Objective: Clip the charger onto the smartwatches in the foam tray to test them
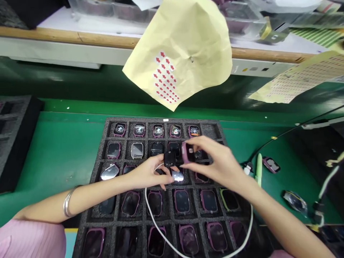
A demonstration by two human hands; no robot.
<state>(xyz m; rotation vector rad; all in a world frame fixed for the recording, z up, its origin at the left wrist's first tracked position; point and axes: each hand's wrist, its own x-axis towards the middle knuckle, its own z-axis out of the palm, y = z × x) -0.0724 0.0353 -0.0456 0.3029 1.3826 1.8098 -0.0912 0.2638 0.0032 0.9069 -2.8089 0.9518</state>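
Observation:
My left hand (154, 172) grips a small black square charger (169, 159), and a white cable (152, 211) runs from that hand down in a loop towards the right. Between the thumb and fingers of my right hand (215, 157) is a smartwatch (186, 152) with a purple frame, held upright just right of the charger and apart from it. Below both hands lies a dark grey foam tray (115, 222), its compartments holding several watch bodies, mostly purple-framed. The top row shows lit watch faces (139, 129). My hands hide part of the middle rows.
A green-handled tool (258, 168), another watch (271, 165) and a clear plastic-wrapped item (295, 201) lie right of the tray on the green table (61, 143). Another foam tray (16, 143) stands left. A yellow sheet (204, 39) with red arrow stickers hangs from the shelf.

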